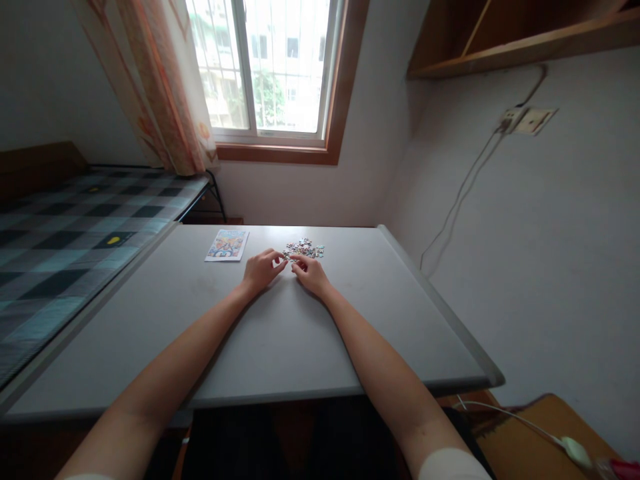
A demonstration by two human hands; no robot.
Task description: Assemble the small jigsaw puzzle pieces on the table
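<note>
A loose heap of small, many-coloured jigsaw puzzle pieces (pixel 311 249) lies toward the far side of the grey table (pixel 270 347). At the heap's near edge, my left hand (pixel 261 269) is closed in a pinch, with what looks like a jigsaw piece at its fingertips. Just across from it, my right hand (pixel 311 275) has its fingers curled and pinched at the same spot. The two sets of fingertips almost meet. Details of the pieces between them are too small to make out. Left of the heap lies a printed picture sheet (pixel 227 245), flat on the table.
A bed with a checked cover (pixel 115 220) runs along the table's left side. Behind are a curtain (pixel 165 87) and a barred window (pixel 280 67). At right, cables hang from a wall socket (pixel 535 121), below a wooden shelf (pixel 480 65).
</note>
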